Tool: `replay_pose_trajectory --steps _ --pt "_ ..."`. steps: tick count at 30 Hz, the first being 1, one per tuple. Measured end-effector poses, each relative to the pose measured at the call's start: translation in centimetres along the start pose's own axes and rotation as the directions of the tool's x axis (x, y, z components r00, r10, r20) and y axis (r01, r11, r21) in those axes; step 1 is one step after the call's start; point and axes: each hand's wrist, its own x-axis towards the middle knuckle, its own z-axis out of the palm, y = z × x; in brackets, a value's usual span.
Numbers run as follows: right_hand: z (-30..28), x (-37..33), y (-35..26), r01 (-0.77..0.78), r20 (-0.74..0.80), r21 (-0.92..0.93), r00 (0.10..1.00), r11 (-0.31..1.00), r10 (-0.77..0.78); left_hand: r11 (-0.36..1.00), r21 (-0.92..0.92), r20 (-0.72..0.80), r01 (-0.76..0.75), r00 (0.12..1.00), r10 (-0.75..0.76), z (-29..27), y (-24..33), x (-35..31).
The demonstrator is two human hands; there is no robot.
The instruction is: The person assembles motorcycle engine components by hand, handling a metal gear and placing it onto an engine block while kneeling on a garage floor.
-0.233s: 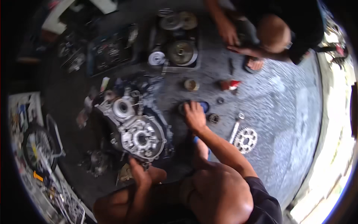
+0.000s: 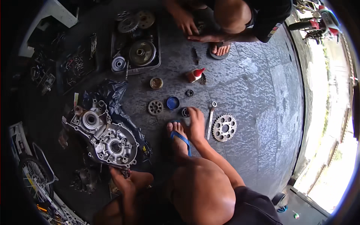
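A silver engine case half point(image 2: 116, 144) stands tilted at the left, its hollow side and round bearing seats showing. My left hand point(image 2: 122, 182) is closed at its lower edge, with the fingertips partly hidden beneath. My right hand point(image 2: 195, 125) hovers low over the floor, fingers bent and apart, beside a small ball bearing point(image 2: 185, 112); whether they touch it is unclear. Left of that bearing lie a shallow blue lid point(image 2: 173, 103) and a small steel gear point(image 2: 155, 107). A second bearing point(image 2: 189, 92) lies just beyond.
Right of my hand lie a spanner point(image 2: 211, 122) and a sprocket point(image 2: 224, 128). Farther off are a round tin point(image 2: 156, 83), a red-capped bottle point(image 2: 195, 75) and a tray point(image 2: 150, 67) of gears. Another person point(image 2: 232, 22) crouches at the far side. My sandalled foot point(image 2: 179, 137) is close by.
My right hand has moved right from over the gear and blue lid to the ball bearing, uncovering both. My left hand stays at the case. The whole view has shifted.
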Motion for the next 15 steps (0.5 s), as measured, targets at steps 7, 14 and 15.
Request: replay_pose_trajectory --steps 7,14,15 --pt "-8.3 -9.0 21.7 -0.776 -0.222 -0.148 0.631 0.613 0.744 0.999 -0.014 -0.002 0.04 0.999 -0.04 -0.1 0.6 -0.1" --pt "-8.6 -9.2 21.7 -0.84 -0.066 -0.004 0.541 0.542 0.839 0.971 0.208 -0.147 -0.121 0.977 0.153 -2.2 -3.7 2.6" --pt "-9.1 -9.6 23.5 -0.805 -0.125 -0.112 0.593 0.583 0.795 0.953 0.255 -0.156 -0.162 0.966 0.205 -2.5 -4.8 3.5"
